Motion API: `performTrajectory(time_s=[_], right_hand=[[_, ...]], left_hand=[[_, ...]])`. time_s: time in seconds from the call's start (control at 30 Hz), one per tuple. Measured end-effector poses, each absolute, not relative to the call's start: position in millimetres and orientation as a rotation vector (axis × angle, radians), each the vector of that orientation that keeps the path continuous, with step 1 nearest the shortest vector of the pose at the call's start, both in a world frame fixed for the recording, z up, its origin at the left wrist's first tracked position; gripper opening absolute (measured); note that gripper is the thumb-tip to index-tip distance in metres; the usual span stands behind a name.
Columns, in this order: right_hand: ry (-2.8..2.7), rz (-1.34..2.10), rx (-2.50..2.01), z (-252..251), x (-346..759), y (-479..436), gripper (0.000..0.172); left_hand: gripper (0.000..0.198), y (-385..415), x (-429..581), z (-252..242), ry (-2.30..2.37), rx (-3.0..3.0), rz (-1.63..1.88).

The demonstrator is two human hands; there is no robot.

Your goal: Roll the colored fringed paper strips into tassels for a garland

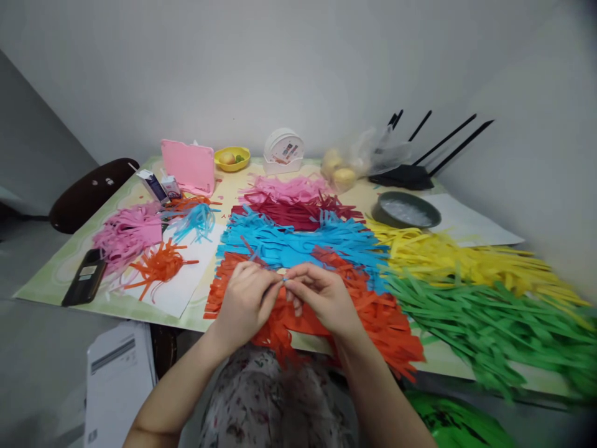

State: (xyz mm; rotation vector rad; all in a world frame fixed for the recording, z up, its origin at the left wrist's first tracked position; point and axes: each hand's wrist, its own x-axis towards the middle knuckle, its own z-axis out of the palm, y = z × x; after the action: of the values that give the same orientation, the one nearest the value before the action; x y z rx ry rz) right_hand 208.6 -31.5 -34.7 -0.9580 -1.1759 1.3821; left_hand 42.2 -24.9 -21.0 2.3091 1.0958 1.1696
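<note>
My left hand [245, 298] and my right hand [321, 295] meet at the near edge of the table, fingertips pinched together. Between them sits a small blue paper strip [283, 280], barely visible. Both hands hover over a pile of orange paper strips [373, 311]. Behind that pile lie blue strips [298, 239], then dark red strips [298, 211] and pink strips [284, 186].
Yellow strips [457, 258] and green strips [489, 323] fill the right side. On the left lie pink [128, 233], orange [158, 264] and blue [196, 221] paper bundles, a black phone [84, 277], a pink case [188, 165]. A grey bowl [405, 210] and a router [405, 176] stand behind.
</note>
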Motion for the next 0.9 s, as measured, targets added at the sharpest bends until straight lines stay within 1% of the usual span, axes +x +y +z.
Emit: performTrajectory(time_s=[0.13, 0.23, 0.3, 0.37, 0.53, 0.7, 0.8, 0.9], right_hand=[[-1.137, 1.341, -0.996, -36, 206, -31, 0.027], [-1.136, 1.394, -0.992, -38, 203, -31, 0.030], [-1.138, 1.402, -0.992, -38, 202, -30, 0.031], [-1.130, 1.370, -1.001, -37, 203, -29, 0.032], [-1.109, 1.260, -1.004, -36, 202, -27, 0.030], [-1.217, 1.267, -0.997, -37, 198, -26, 0.028], [-1.282, 1.217, -1.008, -33, 204, -26, 0.028], [-1.360, 1.132, -1.060, -27, 211, -25, 0.021]], left_hand=[[0.010, -25, 44, -24, 1.067, 1.830, 1.105], [0.014, -24, 45, -29, 1.004, 1.638, 1.076], [0.017, -23, 46, -32, 0.951, 1.576, 1.073], [0.014, -23, 45, -32, 0.922, 1.551, 1.085], [0.013, -20, 41, -27, 1.021, 1.676, 1.116], [0.009, -17, 38, -30, 1.048, 1.534, 1.169], [0.011, -15, 37, -32, 0.963, 1.380, 1.127], [0.018, -14, 35, -31, 0.900, 1.386, 1.064]])
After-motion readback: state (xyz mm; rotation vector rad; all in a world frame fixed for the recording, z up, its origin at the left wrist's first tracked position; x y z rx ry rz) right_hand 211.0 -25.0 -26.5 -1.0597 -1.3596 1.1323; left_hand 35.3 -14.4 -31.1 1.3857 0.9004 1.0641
